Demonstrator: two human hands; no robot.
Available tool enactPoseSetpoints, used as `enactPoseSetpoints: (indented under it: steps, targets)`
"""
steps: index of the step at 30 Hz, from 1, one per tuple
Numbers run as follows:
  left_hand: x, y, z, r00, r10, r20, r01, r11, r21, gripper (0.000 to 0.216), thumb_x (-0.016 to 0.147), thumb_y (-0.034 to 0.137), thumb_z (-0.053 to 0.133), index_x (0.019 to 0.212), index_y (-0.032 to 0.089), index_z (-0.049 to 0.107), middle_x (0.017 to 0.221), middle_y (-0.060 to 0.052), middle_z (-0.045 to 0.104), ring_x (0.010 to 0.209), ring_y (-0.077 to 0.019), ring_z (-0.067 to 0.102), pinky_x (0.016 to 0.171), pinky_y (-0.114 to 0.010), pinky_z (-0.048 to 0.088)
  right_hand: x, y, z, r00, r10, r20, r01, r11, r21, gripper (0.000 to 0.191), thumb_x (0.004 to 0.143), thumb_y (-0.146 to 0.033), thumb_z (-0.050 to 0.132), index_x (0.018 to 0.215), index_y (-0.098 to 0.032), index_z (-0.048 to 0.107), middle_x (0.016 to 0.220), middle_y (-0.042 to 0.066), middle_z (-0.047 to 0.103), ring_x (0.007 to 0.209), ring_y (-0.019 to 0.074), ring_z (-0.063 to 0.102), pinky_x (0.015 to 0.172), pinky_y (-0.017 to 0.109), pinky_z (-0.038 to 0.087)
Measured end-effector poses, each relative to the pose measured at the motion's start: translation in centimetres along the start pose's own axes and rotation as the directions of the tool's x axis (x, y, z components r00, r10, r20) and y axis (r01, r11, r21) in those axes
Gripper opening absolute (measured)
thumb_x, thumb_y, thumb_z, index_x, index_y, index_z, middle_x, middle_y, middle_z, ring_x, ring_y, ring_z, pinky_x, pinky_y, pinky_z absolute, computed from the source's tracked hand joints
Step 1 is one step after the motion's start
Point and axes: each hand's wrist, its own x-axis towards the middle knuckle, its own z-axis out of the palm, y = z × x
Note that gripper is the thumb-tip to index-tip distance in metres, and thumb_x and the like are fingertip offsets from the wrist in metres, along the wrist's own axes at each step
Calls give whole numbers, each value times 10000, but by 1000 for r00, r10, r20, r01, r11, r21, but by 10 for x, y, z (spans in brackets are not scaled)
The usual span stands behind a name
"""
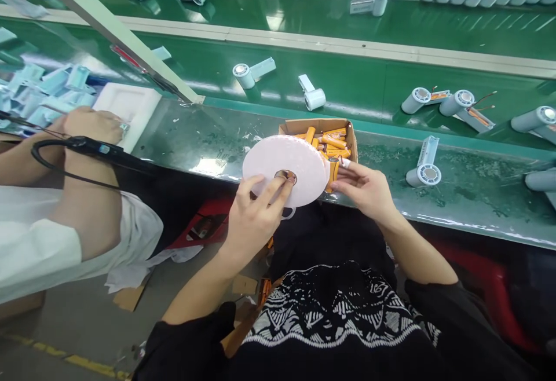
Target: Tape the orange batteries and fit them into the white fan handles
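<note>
My left hand (259,214) grips a wide white roll of tape or stickers (264,161), two fingertips pressed in at its centre hole. At the roll's right edge, my right hand (368,191) holds an orange battery cell (333,173) upright between thumb and fingers, its side against the edge of the roll. A white wrap shows on one right fingertip. Just behind the roll stands a cardboard box (354,138) full of loose orange battery cells (336,139); the roll hides part of it.
Pale blue handheld housings (424,173) lie on the workbench and on the green conveyor (360,80). A slanted metal post (117,30) rises at left. A co-worker's arms (93,132) work beside a white foam tray (145,106) and a heap of pale blue parts (47,91).
</note>
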Motion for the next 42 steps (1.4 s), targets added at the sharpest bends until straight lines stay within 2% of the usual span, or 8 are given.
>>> enactPoseSetpoints:
  steps: [10,15,19,25,30,34,38,42]
  targets:
    - [11,55,35,958,-122,-261,149,985,85,559,953,493,840,1432,228,728,1059,-126,747,1005,-308,512,992,-511,403,-11,16,52,838,19,-545,290,831,475,507,684,-374,1059,1053,-310,718,1072,-43,813,995,157,801,925,299,710]
    - [18,48,28,950,-64,-306,71,997,12,563,896,531,895,1332,199,765,924,-112,676,988,-297,484,879,-434,398,6,-8,4,845,-72,-530,328,852,407,490,662,-381,1066,1040,-319,761,1075,-34,800,979,168,797,871,290,727]
    - [20,16,17,942,-134,-307,152,988,35,575,867,491,908,1362,233,768,986,-125,679,1033,-326,484,914,-467,393,14,-26,-40,742,-211,-636,443,867,229,477,778,-471,999,1164,-362,742,1232,-26,785,1135,202,794,971,356,725]
    - [19,12,33,976,-204,-73,195,974,-111,609,868,542,872,1392,252,764,1086,-140,694,1099,-362,519,1003,-522,420,0,-14,-40,710,-315,-630,487,866,115,494,789,-549,971,1148,-331,711,1091,-10,766,993,185,794,891,350,723]
    - [11,-71,44,733,-680,-9,680,733,-19,713,808,657,818,1359,211,745,1273,-210,650,1312,-508,456,1115,-696,411,-34,-9,-103,585,-419,-695,482,868,-118,556,743,-482,974,1234,-402,727,1036,9,744,854,222,763,743,417,710]
    - [-4,-122,58,563,-798,214,823,566,-55,622,735,605,831,1252,272,734,1315,-163,671,1316,-529,521,1105,-758,444,-69,5,-157,520,-366,-772,423,895,-140,583,676,-379,1004,1203,-399,755,965,-8,758,826,215,749,692,363,675]
    - [23,-67,66,746,-651,-141,632,759,-157,549,895,544,773,1372,297,658,1411,-132,643,1377,-467,541,1177,-727,417,-87,17,-182,463,-373,-804,415,893,-175,656,628,-377,1032,1198,-364,707,1041,-19,751,894,205,762,687,319,662]
    - [101,78,70,991,92,-93,-120,923,-366,297,1094,411,608,1314,227,683,1170,-77,769,1097,-264,702,1004,-429,534,-71,16,-206,360,-474,-803,467,837,-285,639,667,-359,1030,1205,-377,684,1287,1,722,998,213,763,803,392,691]
